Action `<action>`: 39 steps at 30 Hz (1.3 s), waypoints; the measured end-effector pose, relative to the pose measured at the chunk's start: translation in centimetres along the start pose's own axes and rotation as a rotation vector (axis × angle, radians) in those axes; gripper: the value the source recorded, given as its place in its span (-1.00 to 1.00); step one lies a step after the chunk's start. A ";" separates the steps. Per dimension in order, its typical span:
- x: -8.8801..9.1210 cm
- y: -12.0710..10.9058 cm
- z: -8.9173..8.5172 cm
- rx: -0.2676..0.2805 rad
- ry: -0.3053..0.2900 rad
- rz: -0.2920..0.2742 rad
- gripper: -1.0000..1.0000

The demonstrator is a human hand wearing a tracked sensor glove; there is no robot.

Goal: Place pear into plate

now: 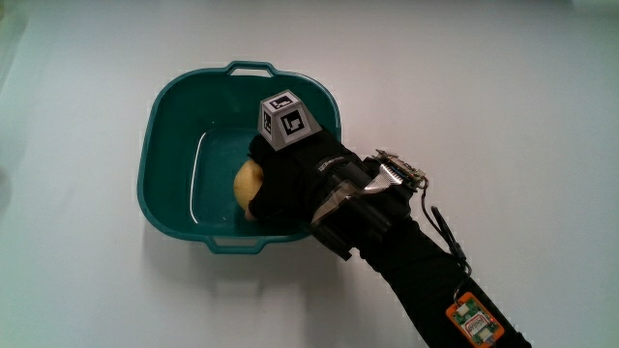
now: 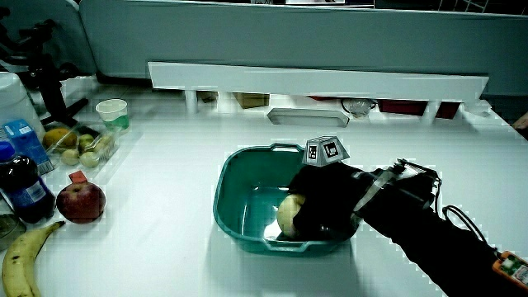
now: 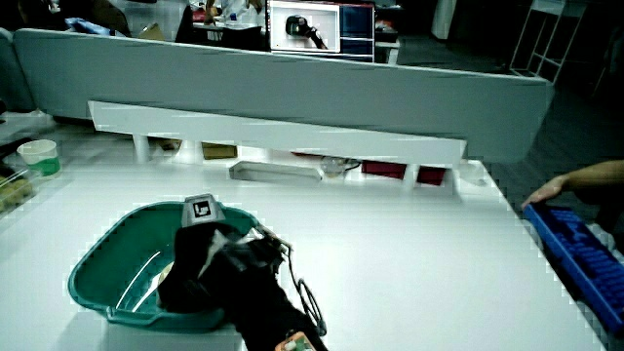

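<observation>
A teal plastic basin point(image 1: 164, 106) with two handles stands on the white table, seen in both side views point(image 2: 227, 177) point(image 3: 97, 273). A pale yellow pear point(image 1: 247, 182) lies inside it, close to the wall nearest the person point(image 2: 289, 214). The black-gloved hand point(image 1: 290, 179) reaches into the basin over that wall, its fingers curled round the pear point(image 2: 326, 202). The patterned cube point(image 1: 283, 118) sits on the back of the hand. In a side view the hand point(image 3: 200, 263) hides the pear.
A red apple point(image 2: 81, 202), a banana point(image 2: 21, 260) and a dark bottle point(image 2: 21, 186) lie near the table's edge. Farther from the person are a tray of small fruit point(image 2: 78, 144), a paper cup point(image 2: 112, 111) and the low partition point(image 2: 318, 78). A blue crate point(image 3: 585, 258) stands at another edge.
</observation>
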 end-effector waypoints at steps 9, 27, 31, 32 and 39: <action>0.0 0.7 -0.6 -0.062 0.016 -0.008 0.00; 1.2 -1.0 -0.5 -0.089 0.107 0.030 -0.55; 1.8 -3.3 0.8 -0.020 0.128 0.042 -0.73; 1.9 -4.0 1.1 0.000 0.132 0.053 -0.77; 2.7 -7.6 2.2 -0.041 0.097 0.013 -1.00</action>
